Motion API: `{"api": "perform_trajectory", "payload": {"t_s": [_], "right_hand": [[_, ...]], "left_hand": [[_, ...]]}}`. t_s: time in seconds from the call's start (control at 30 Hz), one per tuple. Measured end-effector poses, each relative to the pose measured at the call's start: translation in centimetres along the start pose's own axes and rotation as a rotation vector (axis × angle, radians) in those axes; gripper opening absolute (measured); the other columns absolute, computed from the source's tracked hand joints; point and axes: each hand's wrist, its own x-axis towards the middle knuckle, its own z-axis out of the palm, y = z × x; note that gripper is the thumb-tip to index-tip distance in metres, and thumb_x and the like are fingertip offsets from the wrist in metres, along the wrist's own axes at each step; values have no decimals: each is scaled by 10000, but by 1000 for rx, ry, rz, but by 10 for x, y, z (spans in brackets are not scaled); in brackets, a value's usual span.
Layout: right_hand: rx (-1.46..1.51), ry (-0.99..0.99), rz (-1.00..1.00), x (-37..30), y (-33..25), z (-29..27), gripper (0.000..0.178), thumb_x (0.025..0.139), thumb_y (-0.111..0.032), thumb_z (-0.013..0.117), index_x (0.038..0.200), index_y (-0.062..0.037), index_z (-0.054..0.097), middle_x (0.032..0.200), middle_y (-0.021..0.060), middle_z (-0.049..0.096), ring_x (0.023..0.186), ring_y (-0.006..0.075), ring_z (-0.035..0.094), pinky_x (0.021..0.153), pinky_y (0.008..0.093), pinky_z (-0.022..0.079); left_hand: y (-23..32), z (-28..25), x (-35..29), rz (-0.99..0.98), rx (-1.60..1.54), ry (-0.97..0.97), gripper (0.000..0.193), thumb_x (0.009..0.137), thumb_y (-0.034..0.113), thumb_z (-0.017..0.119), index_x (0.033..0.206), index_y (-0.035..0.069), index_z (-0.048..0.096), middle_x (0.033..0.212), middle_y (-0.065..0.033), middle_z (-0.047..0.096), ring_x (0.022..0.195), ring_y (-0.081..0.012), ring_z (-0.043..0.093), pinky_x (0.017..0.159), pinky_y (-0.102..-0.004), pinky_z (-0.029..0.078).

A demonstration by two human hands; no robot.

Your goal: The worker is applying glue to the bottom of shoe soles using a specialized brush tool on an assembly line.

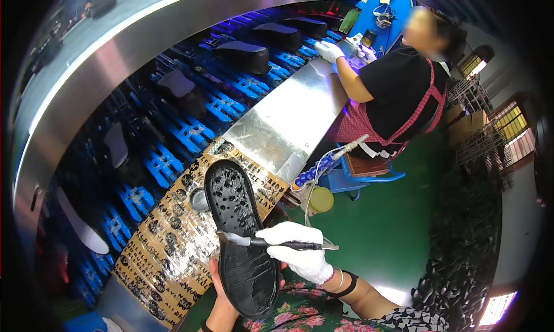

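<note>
A black shoe sole [248, 277] lies inner face up in front of me, its surface wet-looking and pitted with holes toward the far end. My bare left hand [221, 294] grips it from beneath, with fingers showing at both edges. In a white glove, my right hand [303, 254] closes around the black handle of a brush [238, 239]. The bristles touch the sole near its middle, at the left edge. A thin tube appears to run by the handle's rear end.
A patterned brown covering [167, 245] lies on the bench, with a small round cup [199, 199] beside the sole. Beyond it, blue racks [193, 133] carry dark shoe parts [242, 55]. A co-worker [398, 89] in white gloves sits at the right. A blue hose [314, 171] stands between us.
</note>
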Motion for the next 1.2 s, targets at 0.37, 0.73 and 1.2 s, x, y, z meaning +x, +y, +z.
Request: {"api": "perform_trajectory", "payload": {"t_s": [0.37,0.73,1.2], "right_hand": [[-279,-57,-508,5,-24,-3,188,776,60,788,959,24,760,989,170,763,855,226,724,771,337,569],[-675,-86,-1013,36,-45,0,360,746,8,791,1102,-38,763,1071,139,761,920,305,716,805,390,572],[-465,73,-842,26,-38,17,246,793,31,783,1034,-16,769,1006,128,769,865,267,726,773,356,573]], "left_hand": [[-23,1,0,103,-542,-294,1214,755,965,436,1636,154,237,1627,-220,339,1413,-535,402,1068,-766,374],[-28,-1,-5,116,-203,-314,1144,770,708,721,1626,109,255,1591,-270,373,1418,-516,414,1110,-676,416],[-28,-18,-7,101,-10,-109,1166,744,738,705,1613,83,285,1604,-227,387,1408,-451,462,1178,-640,352]]}}
